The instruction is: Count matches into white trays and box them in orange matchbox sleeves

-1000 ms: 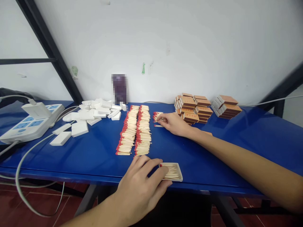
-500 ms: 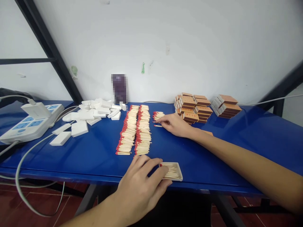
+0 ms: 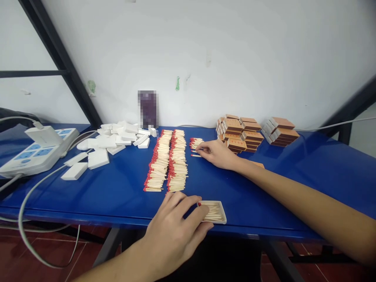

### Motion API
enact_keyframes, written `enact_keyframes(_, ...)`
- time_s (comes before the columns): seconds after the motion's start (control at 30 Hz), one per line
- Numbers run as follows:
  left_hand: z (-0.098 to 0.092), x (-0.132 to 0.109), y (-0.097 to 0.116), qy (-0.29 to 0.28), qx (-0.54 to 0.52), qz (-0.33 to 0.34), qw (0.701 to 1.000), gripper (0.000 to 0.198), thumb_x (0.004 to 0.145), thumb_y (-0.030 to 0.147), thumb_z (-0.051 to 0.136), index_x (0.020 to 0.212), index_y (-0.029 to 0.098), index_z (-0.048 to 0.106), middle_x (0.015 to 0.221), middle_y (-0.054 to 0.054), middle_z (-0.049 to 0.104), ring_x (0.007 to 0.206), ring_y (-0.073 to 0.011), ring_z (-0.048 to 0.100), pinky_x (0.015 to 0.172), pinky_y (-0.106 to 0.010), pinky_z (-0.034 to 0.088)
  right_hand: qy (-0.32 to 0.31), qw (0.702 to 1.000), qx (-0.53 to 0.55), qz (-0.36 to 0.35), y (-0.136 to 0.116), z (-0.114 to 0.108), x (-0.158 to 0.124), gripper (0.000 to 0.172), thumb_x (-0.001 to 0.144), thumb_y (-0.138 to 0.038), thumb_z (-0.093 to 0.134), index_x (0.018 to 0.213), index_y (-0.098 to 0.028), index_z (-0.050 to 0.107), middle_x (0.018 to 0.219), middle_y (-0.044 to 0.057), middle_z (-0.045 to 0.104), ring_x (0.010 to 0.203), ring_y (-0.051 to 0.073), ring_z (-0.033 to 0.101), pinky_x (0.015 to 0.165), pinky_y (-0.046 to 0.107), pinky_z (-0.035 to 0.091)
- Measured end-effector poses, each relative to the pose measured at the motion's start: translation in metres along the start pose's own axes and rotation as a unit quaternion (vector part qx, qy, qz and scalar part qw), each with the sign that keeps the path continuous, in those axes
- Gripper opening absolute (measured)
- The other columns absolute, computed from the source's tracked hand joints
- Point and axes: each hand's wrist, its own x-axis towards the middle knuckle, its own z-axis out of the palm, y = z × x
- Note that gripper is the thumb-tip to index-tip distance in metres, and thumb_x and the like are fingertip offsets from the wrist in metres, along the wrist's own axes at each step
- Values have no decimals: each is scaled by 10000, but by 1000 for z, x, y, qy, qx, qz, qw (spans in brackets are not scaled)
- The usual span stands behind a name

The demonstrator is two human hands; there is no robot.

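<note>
My left hand (image 3: 179,227) is wrapped round the left end of a small white matchbox tray (image 3: 224,216) at the table's front edge. Pale matchsticks (image 3: 215,211) fill the tray, and one red head shows beside my fingers. Farther back, my right hand (image 3: 216,152) is pinched at the stick end of a match (image 3: 194,151). A small group of red-headed matches (image 3: 196,141) lies just beyond those fingertips. Another match (image 3: 195,155) lies on the table just below them. Left of this hand run two long rows of matches, a left row (image 3: 158,160) and a right row (image 3: 178,160).
White inner trays (image 3: 119,137) are heaped at the back left, near a power strip (image 3: 38,152) with cables. Orange matchboxes stand in a larger stack (image 3: 241,133) and a smaller stack (image 3: 283,133) at the back right. All rest on a blue table (image 3: 117,196).
My right fingertips have drawn slightly to the right, so more of the match at them shows. My left hand and the tray have stayed in place.
</note>
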Motion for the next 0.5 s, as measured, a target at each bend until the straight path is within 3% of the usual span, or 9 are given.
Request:
enact_keyframes(0.17,-1,0,0,0,3,-1,1000,161,966,202,567,1113,160,617,1090,-87,677,880,-236,556,791,-414,496,-15,999,28,4,-2,-5,-5,243,865,-293,534,879,-171,743,574,-17,590,537,129,496,566,247,342)
enact_keyframes(0.3,-1,0,0,3,12,-3,1000,155,967,213,562,1099,170,630,1075,-89,683,874,-231,570,785,-400,504,14,999,30,34,-2,-4,-3,275,883,-330,504,929,-168,721,552,-28,560,513,129,481,534,242,333)
enact_keyframes(0.5,0,1,0,4,8,-1,1000,166,961,209,572,1112,164,624,1079,-84,681,873,-239,562,787,-415,501,42,997,-3,61,-4,2,9,150,835,-259,552,815,-174,675,583,-18,587,530,130,505,559,247,336)
